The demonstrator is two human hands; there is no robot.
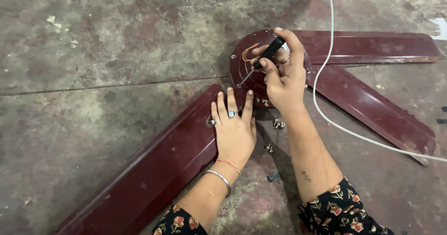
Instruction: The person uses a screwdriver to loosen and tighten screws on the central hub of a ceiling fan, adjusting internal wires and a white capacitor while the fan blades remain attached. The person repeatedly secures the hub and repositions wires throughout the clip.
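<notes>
My left hand (234,133) lies spread flat on the glossy maroon fan blade (153,170); my right hand (284,74) pinches a black screwdriver (260,62) over the round hub (251,60). Bare mottled concrete floor (93,77) lies open toward nine o'clock.

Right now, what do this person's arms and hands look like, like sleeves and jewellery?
Both forearms are bare below short black sleeves printed with red and orange flowers. The left hand wears rings on two fingers, one with a squarish stone, and its wrist carries a silver bangle and a thin red thread. The right hand has a ring too, and a small dark mark shows on that forearm.
</notes>
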